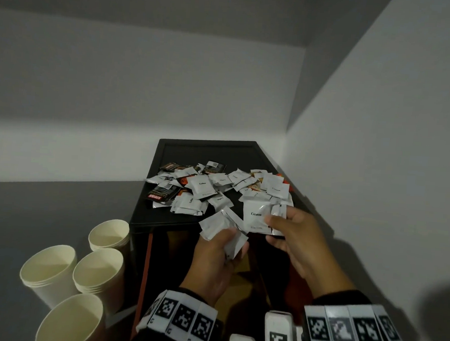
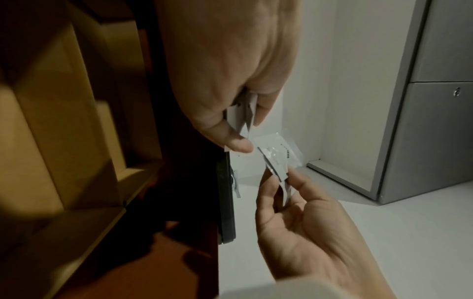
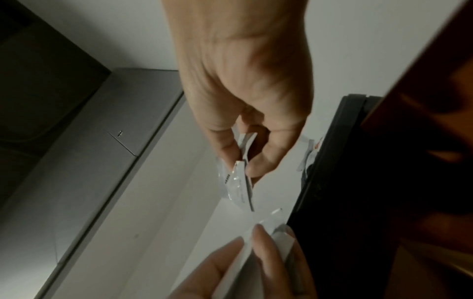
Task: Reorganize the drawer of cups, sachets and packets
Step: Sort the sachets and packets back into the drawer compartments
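Centrally, in the head view, I am holding both hands just in front of the near edge of a black tray (image 1: 147, 218) that is carrying a loose heap of sachets and packets (image 1: 212, 188). My left hand (image 1: 213, 259) is gripping a small bundle of white sachets (image 1: 221, 229), with fingers (image 2: 238, 144) and thumb curled round it. My right hand (image 1: 297, 239) is pinching a white sachet printed "Cream" (image 1: 256, 215) between thumb and fingers (image 3: 227, 141), together with one or more thin sachets behind it; their number cannot be told. The two held bundles are lying just beside each other, above the tray's near rim. In the heap, white sachets marked "Coffee" are mixing with dark packets, one reading "KOPIKO" (image 1: 162, 194), and with some orange-tinted packets toward the right side. Four stacks of cream paper cups (image 1: 80, 272) are standing upright to the left of the tray, on a lower grey surface, well apart from my hands. Below the tray, a dark open space with brown and orange surfaces is showing; whether it is the drawer cannot be told. Marker bands are wrapping both wrists.
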`<state>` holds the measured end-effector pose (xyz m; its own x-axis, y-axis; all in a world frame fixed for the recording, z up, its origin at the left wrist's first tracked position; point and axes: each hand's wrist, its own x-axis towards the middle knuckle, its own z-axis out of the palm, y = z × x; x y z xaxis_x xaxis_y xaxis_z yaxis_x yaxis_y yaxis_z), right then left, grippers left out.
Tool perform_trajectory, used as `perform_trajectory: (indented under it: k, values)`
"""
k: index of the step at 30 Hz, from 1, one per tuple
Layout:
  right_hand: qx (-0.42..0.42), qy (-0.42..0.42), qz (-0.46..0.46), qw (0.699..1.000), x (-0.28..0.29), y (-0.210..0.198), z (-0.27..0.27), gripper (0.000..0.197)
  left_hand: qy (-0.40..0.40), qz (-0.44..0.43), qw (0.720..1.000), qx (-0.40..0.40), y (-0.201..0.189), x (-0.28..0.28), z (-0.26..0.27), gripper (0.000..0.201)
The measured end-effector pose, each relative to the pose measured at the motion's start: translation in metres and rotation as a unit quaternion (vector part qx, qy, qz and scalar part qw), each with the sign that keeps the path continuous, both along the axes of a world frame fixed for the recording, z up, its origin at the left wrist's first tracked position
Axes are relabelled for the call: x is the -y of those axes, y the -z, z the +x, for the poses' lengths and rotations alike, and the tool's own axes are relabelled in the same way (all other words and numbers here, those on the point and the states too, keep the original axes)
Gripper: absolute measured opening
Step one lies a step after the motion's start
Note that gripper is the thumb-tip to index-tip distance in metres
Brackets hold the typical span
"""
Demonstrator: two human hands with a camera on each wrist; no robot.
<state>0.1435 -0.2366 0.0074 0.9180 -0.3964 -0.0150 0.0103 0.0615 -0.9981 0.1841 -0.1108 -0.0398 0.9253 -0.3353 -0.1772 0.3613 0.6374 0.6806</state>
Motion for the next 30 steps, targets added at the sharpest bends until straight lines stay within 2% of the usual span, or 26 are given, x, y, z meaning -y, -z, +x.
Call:
perform_trajectory:
  k: [1,3,5,7,10,13,14,16,18,19,21,23,25,28,30]
  values:
    - [0.007,0.008,-0.02,1.0,-0.002,0.001,-0.001,0.017,-0.004,0.005,1.0,0.012,0.0,0.0,0.001,0.032]
    - [0.02,0.036,-0.148,0.988,-0.007,0.003,-0.003,0.016,-0.012,0.015,0.999,0.04,0.001,0.0,0.001,0.031]
    - [0.029,0.037,-0.302,0.952,-0.015,0.006,-0.007,0.014,-0.01,0.029,0.997,0.075,0.002,0.0,0.002,0.025]
    - [0.05,-0.009,-0.368,0.928,-0.024,0.011,-0.01,0.012,0.008,0.043,0.993,0.113,0.004,-0.001,0.001,0.037]
    - [0.07,-0.048,-0.39,0.917,-0.031,0.016,-0.01,0.015,0.029,0.055,0.988,0.138,0.006,-0.005,0.003,0.049]
    - [0.057,-0.084,-0.38,0.919,-0.027,0.016,-0.01,0.014,0.047,0.061,0.985,0.154,0.009,-0.007,0.006,0.077]
    - [0.046,-0.099,-0.381,0.918,-0.025,0.016,-0.01,0.013,0.052,0.057,0.985,0.153,0.008,-0.006,0.006,0.075]
    - [0.03,-0.101,-0.379,0.92,-0.02,0.014,-0.009,0.014,0.054,0.045,0.99,0.124,0.007,-0.005,0.005,0.049]
    - [0.031,-0.066,-0.352,0.933,-0.014,0.01,-0.008,0.016,0.041,0.038,0.996,0.07,0.006,-0.004,0.005,0.018]
    - [0.039,-0.035,-0.33,0.943,-0.01,0.008,-0.008,0.016,0.04,0.033,0.997,0.052,0.005,-0.004,0.005,0.011]
    - [0.083,0.022,-0.282,0.956,-0.005,0.005,-0.009,0.02,0.043,0.021,0.998,0.031,0.004,-0.003,0.006,0.01]
    - [0.145,0.042,-0.297,0.943,-0.003,0.006,-0.009,0.032,0.046,0.007,0.999,0.017,0.004,-0.003,0.007,0.012]
    - [0.165,0.014,-0.348,0.923,-0.004,0.009,-0.009,0.039,0.056,-0.003,0.998,0.013,0.003,-0.004,0.005,0.01]
    - [0.135,-0.063,-0.447,0.882,-0.009,0.02,-0.006,0.044,0.075,-0.005,0.997,0.018,0.001,-0.004,0.003,0.026]
    - [0.104,-0.123,-0.467,0.87,-0.013,0.025,-0.005,0.046,0.084,-0.003,0.996,0.022,0.0,-0.005,0.002,0.04]
